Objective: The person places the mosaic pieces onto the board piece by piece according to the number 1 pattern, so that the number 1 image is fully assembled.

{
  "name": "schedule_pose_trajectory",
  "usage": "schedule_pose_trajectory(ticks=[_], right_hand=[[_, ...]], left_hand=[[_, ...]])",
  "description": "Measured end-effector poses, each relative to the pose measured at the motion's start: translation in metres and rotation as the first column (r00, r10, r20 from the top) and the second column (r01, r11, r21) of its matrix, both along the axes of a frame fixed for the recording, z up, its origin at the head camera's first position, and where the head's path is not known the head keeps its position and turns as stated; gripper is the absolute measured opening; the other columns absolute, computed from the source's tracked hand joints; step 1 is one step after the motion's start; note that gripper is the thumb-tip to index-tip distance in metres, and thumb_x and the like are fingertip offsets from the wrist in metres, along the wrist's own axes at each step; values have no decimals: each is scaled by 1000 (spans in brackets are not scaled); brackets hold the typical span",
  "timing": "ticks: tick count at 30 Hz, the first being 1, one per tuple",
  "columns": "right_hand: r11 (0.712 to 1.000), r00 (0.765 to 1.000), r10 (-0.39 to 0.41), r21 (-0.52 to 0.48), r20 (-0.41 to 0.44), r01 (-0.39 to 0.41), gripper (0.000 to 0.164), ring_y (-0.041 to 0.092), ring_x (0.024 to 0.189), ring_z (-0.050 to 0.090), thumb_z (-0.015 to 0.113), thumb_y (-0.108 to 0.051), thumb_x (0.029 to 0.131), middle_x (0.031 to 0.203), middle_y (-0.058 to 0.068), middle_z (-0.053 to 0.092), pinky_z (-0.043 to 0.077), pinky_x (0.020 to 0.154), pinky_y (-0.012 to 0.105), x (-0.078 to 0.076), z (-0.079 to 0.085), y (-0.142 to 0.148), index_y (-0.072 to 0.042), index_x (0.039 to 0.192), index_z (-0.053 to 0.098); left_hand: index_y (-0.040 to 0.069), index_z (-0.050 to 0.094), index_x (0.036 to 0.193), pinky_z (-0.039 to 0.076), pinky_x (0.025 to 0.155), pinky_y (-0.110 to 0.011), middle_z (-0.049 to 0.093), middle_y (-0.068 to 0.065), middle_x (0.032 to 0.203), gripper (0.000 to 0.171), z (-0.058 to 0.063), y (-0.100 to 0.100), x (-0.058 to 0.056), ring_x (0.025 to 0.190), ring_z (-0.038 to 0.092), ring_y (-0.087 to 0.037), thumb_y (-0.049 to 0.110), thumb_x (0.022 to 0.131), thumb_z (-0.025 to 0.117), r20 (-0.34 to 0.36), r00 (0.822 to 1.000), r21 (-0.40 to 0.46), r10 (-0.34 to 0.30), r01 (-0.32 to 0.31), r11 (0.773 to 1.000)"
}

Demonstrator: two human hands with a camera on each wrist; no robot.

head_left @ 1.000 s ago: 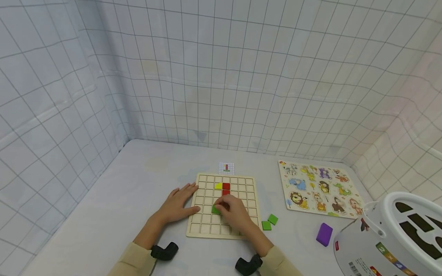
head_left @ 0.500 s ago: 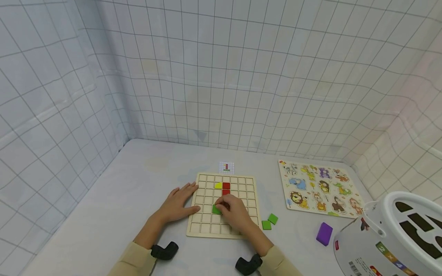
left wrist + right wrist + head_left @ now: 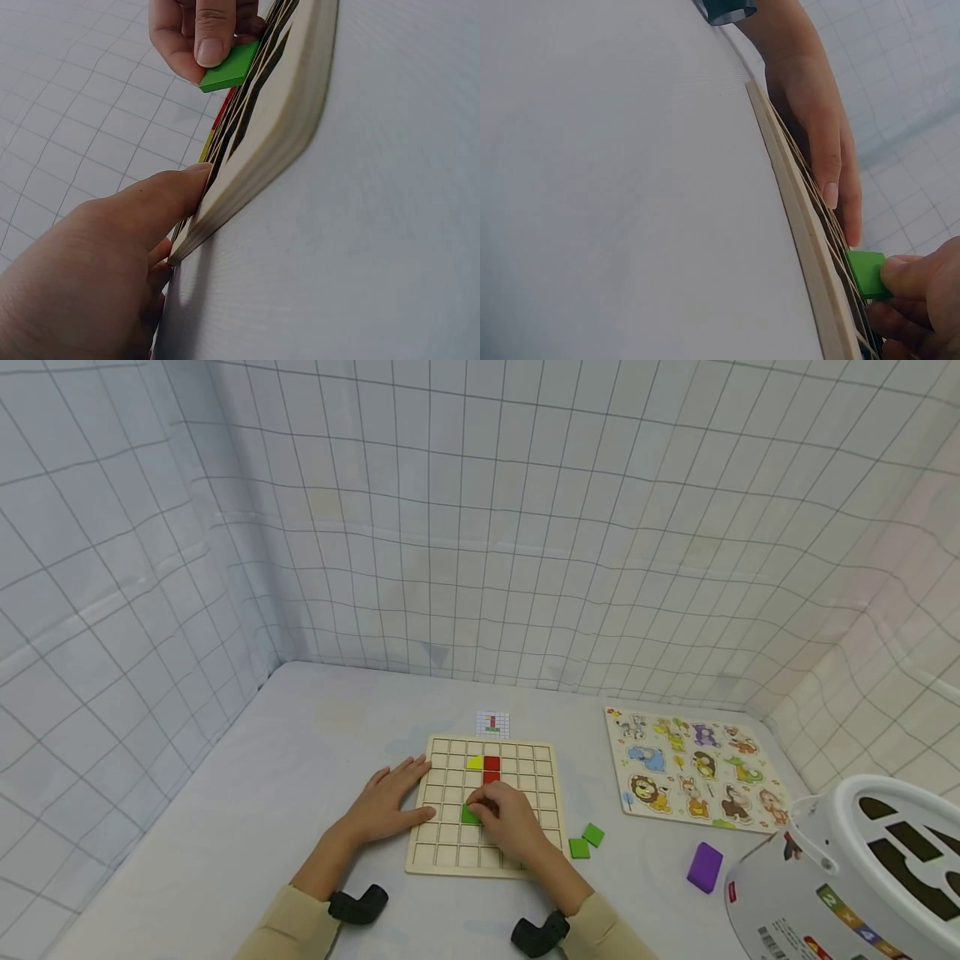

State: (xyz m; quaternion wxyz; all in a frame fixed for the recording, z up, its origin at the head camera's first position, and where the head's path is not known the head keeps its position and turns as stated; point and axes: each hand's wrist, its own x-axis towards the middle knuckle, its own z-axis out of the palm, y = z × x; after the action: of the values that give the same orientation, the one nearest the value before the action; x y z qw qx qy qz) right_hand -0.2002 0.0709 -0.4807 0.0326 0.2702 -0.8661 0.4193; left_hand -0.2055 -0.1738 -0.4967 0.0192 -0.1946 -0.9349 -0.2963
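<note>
A wooden grid board (image 3: 446,857) lies on the table, with a yellow piece with a slanted edge (image 3: 475,763) and two red square tiles (image 3: 491,763) set in its cells. Over the middle of the board, my right hand (image 3: 513,823) pinches a green square tile (image 3: 231,69) between thumb and fingers. The tile appears tilted, and in the right wrist view one edge meets the grid. Along the board's left edge my left hand (image 3: 384,805) rests with its fingers fairly straight, the thumb touching the rim. Beside the board's right edge lie two loose green tiles (image 3: 579,848).
A small printed pattern card (image 3: 492,724) lies behind the board. An animal puzzle board (image 3: 693,770) is at the back right. A purple block (image 3: 704,867) and a white lidded bucket (image 3: 795,893) stand at the right front. Gridded cloth walls (image 3: 480,552) surround the table.
Both hands stay almost still. The green tile remains pinched in my right hand at nearly the same place, shifted very slightly right compared with one second ago.
</note>
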Motion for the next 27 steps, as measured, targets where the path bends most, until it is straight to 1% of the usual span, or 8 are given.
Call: schedule_pose_trajectory(ticks=[6,14,18,27], right_hand=[[999,1000,-11,47,6,11,9,8,76,51,66,-9,94,89,-6,56,47,68,23,-1,-1,0,-10,98,74],[994,1000,-7,110,-20,9,11,10,81,55,65,-9,94,92,-4,56,48,71,25,-2,-3,0,-9,101,74],[992,1000,-6,127,-17,8,12,10,81,55,65,-8,94,92,-3,56,48,71,24,-2,-2,0,-8,101,74],[992,1000,-10,124,-6,10,13,10,81,54,64,-7,94,92,-4,55,48,70,24,-1,-2,-1,-7,102,74]], left_hand=[[3,38,149,17,112,-59,37,-14,153,80,0,0,0,143,28,-35,49,88,63,2,1000,-5,5,-5,1000],[2,38,149,17,111,-60,37,-14,153,80,0,0,0,142,28,-36,48,88,63,-3,1000,0,-1,1,1000],[2,38,149,18,111,-60,37,-14,153,80,0,0,0,142,29,-36,48,88,63,-3,1000,-4,-2,2,1000],[1,38,149,18,111,-60,37,-15,153,80,1,0,0,142,29,-37,48,88,64,1,1000,-3,-3,3,1000]])
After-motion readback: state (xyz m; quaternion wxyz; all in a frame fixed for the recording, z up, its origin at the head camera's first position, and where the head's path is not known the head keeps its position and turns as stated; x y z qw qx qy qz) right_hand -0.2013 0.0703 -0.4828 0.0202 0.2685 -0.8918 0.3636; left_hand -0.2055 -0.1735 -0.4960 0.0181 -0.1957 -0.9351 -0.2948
